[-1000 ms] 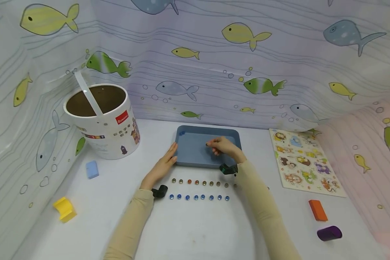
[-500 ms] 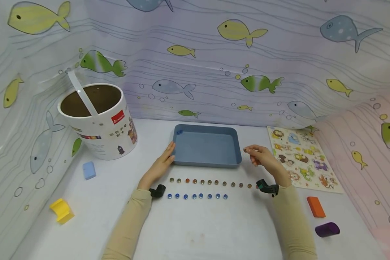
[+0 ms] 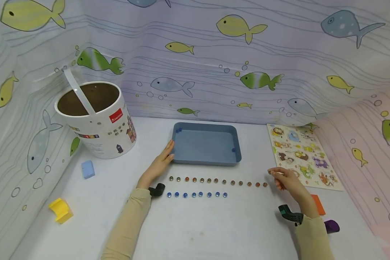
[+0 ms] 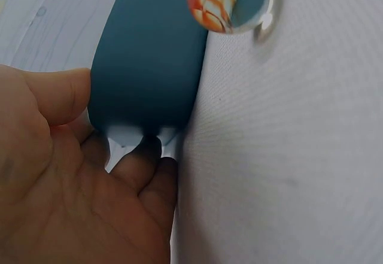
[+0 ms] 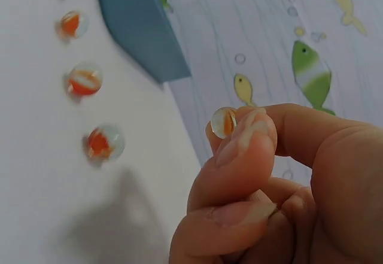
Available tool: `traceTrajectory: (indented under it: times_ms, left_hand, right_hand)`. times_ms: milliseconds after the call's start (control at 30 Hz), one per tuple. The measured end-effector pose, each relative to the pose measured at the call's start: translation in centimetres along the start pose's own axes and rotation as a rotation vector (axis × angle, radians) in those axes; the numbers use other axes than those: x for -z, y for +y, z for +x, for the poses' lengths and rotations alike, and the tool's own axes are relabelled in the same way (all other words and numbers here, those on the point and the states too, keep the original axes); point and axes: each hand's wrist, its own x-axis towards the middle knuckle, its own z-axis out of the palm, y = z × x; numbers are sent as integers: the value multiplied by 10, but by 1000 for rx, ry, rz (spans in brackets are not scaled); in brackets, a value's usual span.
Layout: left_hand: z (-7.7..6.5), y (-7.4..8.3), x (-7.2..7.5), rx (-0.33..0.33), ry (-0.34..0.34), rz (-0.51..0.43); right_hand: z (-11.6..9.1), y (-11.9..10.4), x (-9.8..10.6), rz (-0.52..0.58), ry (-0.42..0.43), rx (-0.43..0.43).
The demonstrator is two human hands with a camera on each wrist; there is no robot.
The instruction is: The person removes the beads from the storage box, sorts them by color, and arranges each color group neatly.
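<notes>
My left hand rests with its fingers along the left side of the blue-grey tray. In the left wrist view, its thumb touches the tray wall. My right hand is just past the right end of a row of orange-streaked marbles. Thumb and fingertips pinch a clear marble with an orange streak, raised over the table in the right wrist view. A row of blue marbles lies in front of the streaked row. Inside the tray, dark blue marbles sit at the back left and right end.
A large white bucket stands at the back left. Near it lie a light blue block and a yellow block. An animal puzzle board is at the right. An orange block and purple cylinder are partly behind the right arm.
My right hand has moved from over the tray to the right and nearer, beyond the streaked row's end. A blue marble now shows at the tray's right end. My left hand stays at the tray.
</notes>
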Motion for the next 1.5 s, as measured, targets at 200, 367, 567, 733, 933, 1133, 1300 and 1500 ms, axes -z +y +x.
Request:
traceTrajectory:
  times_ms: [200,367,567,733,933,1133,1300,1500]
  left_hand:
    - [1,0,-1,0,-6,1]
    - [2,-1,0,4,-3,6]
    - [0,-3,-1,-28,2,-17]
    - [-2,-4,-1,-79,19,-23]
    - [1,-3,-1,-21,2,-8]
    - [2,-2,-1,7,-1,6]
    - [2,0,0,-4,-6,-3]
    - [2,-2,0,-3,-5,-3]
  right_hand:
    - [-12,19,4,16,-1,-75]
    - [-13,29,5,20,-57,-99]
    - [-15,33,4,-17,-86,-104]
    - [-15,30,2,-68,-85,-99]
    - [-13,29,0,-101,-61,-106]
    - [-14,29,1,-91,-63,-96]
    - [-20,21,9,-70,-61,-78]
    - [-19,-5,14,-78,-73,37]
